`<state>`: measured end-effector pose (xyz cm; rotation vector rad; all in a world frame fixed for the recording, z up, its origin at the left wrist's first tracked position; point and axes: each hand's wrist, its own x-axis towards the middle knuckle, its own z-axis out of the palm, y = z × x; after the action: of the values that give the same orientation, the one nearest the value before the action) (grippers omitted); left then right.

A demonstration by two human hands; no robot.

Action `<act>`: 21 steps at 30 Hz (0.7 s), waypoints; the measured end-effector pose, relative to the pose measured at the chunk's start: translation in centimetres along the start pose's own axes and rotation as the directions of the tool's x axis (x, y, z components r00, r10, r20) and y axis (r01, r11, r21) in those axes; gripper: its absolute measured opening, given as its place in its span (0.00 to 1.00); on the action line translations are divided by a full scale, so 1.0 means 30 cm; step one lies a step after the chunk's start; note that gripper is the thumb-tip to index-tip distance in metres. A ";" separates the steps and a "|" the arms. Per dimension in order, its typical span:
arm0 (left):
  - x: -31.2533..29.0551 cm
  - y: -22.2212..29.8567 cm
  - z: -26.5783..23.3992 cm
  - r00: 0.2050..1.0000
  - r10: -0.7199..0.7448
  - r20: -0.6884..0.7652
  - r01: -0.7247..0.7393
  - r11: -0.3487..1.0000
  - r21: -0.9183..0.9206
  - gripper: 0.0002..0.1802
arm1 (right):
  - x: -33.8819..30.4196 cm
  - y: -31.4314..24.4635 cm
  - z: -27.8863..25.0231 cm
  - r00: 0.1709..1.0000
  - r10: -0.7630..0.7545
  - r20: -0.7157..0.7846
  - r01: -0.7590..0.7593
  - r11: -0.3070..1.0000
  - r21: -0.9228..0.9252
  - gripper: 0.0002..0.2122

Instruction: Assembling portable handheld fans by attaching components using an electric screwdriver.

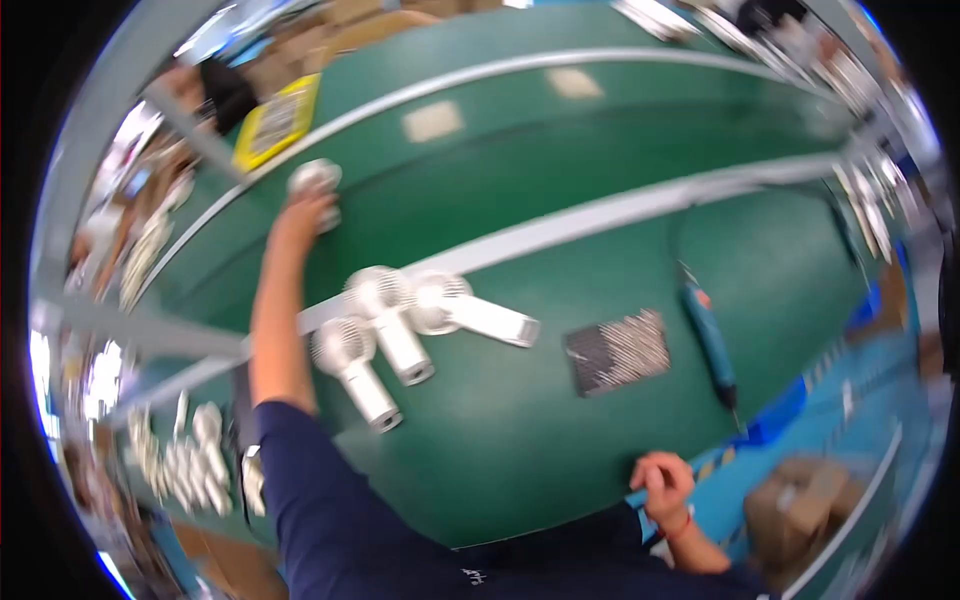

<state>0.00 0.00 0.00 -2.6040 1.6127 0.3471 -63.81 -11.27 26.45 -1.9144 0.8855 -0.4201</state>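
Observation:
My left arm stretches far across the green bench, and my left hand (308,208) closes around a white handheld fan (314,174); motion blurs it, and the fingers partly cover the fan. Nearer to me lie three more white handheld fans with round grilled heads: a left one (358,375), a middle one (392,322) and a right one (475,308). Low at the bench's near edge, my right hand (663,487) is curled with nothing visible in it. Beyond it lies a dark mat of small screws (618,352), with a teal electric screwdriver (712,345) to the right.
A pale rail (590,222) crosses the bench between the near surface and the far green strip. At the far left stands a yellow-framed sheet (278,122). More white fan parts (195,465) lie at lower left. A cardboard box (800,505) sits at lower right.

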 end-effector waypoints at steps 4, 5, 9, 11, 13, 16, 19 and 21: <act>0.358 -0.384 -0.314 0.933 0.213 -0.289 -0.133 0.953 0.271 0.27 | 0.332 0.233 0.325 0.921 -0.338 -0.195 0.349 0.937 0.024 0.05; 0.348 -0.337 -0.393 0.911 0.176 -0.373 -0.086 0.966 0.244 0.28 | 0.373 0.245 0.301 0.883 -0.420 -0.211 0.424 0.905 -0.029 0.04; 0.235 -0.041 -0.777 0.708 0.405 -0.578 -0.163 0.890 0.425 0.26 | 0.608 0.252 0.247 0.800 -0.378 -0.466 0.198 0.900 -0.389 0.14; 0.131 0.135 -0.848 0.690 0.394 -0.607 -0.206 0.911 0.357 0.27 | 0.682 0.236 0.219 0.741 -0.437 -0.510 -0.049 0.721 -0.691 0.22; 0.010 0.314 -0.872 0.671 0.394 -0.627 -0.295 0.919 0.262 0.29 | 0.704 0.337 0.190 0.809 -0.272 -0.521 -0.233 0.665 -0.710 0.26; -0.232 0.543 -0.793 0.715 0.431 -0.550 -0.324 0.902 0.286 0.37 | 0.729 0.386 0.175 0.902 0.007 -0.431 -0.317 0.689 -0.652 0.27; -0.432 0.694 -0.662 0.829 0.450 -0.331 -0.409 0.893 0.190 0.43 | 0.742 0.430 0.129 0.926 0.030 -0.377 -0.289 0.698 -0.655 0.28; -0.514 0.745 -0.579 0.848 0.461 -0.261 -0.434 0.887 0.156 0.41 | 0.740 0.478 0.077 0.944 -0.050 -0.326 -0.122 0.866 -0.485 0.28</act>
<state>-23.72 0.52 21.81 -2.2644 2.2786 -0.1065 -53.12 -30.15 11.19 -2.3360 1.3549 -0.5366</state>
